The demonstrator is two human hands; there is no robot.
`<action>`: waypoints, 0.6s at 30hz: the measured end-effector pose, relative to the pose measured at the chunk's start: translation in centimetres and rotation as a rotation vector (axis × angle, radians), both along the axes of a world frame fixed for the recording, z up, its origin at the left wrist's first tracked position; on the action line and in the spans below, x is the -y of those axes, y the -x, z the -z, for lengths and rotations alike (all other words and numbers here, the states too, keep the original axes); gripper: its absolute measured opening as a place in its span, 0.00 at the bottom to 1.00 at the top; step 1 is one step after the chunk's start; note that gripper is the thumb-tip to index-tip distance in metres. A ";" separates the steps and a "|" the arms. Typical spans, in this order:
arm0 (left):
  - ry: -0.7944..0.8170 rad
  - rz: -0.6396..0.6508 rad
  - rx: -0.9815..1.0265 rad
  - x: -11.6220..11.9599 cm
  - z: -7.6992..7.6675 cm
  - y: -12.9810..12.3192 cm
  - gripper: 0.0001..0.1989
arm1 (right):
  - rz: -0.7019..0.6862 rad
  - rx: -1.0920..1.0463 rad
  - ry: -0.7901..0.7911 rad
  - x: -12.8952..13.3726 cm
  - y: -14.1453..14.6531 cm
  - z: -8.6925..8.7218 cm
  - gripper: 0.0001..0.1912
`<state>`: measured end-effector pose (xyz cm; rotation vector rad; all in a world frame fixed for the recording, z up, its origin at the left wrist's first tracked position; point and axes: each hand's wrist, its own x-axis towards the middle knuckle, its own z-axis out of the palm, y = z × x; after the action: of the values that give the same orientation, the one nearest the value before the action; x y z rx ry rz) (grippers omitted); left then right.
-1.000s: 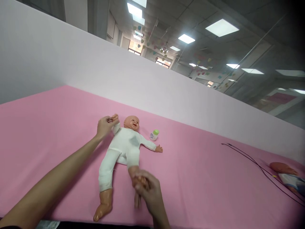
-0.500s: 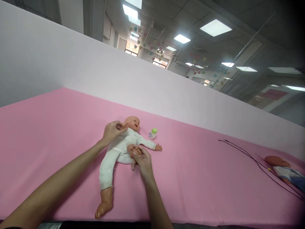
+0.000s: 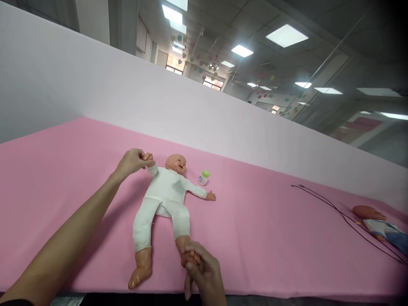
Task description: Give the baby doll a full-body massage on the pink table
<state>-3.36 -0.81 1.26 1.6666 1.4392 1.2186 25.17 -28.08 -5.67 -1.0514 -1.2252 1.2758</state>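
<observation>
A baby doll (image 3: 167, 187) in a white cloth suit lies on its back on the pink table cover (image 3: 261, 238), head toward the wall. My left hand (image 3: 132, 163) is closed around the doll's hand at the left of the picture, holding that arm out and up beside the head. Near the front edge, my right hand (image 3: 205, 267) grips the doll's foot on the right, its leg stretched toward me. The doll's other arm and other leg rest untouched on the cover. Beside its head stands a small clear bottle with a green cap (image 3: 204, 177).
A white wall (image 3: 191, 114) borders the back of the table. Thin black cables (image 3: 331, 206) run across the right side, close to a second doll (image 3: 369, 214) in blue and white clothes. The table's front edge lies just below my right hand.
My left hand has swung the doll's arm outward from across its chest, away to the left. My right hand has drawn the foot down from the belly, so the bent leg is now straight.
</observation>
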 end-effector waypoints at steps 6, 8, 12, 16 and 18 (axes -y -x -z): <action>-0.061 0.026 -0.036 -0.4 0.5 -2.3 0.18 | 0.138 0.009 -0.072 -2.7 -0.3 -0.7 0.22; -0.124 0.018 -0.028 -0.4 1.8 -4.5 0.17 | 0.148 -0.016 -0.064 -6.1 0.1 -1.9 0.25; -0.107 0.065 -0.014 -0.4 5.5 -7.8 0.18 | 0.048 -0.058 0.000 -12.7 1.8 -2.3 0.30; -0.076 0.066 0.017 -0.6 7.4 -8.1 0.20 | 0.102 -0.099 -0.016 -15.7 3.5 -1.6 0.32; -0.095 0.064 0.050 -0.9 7.3 -7.6 0.18 | 0.128 -0.113 -0.048 -15.7 3.8 -1.7 0.32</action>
<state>4.29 0.05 -6.02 1.7193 1.3073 1.3013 21.42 -12.42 -4.00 -0.9935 -1.0804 1.1857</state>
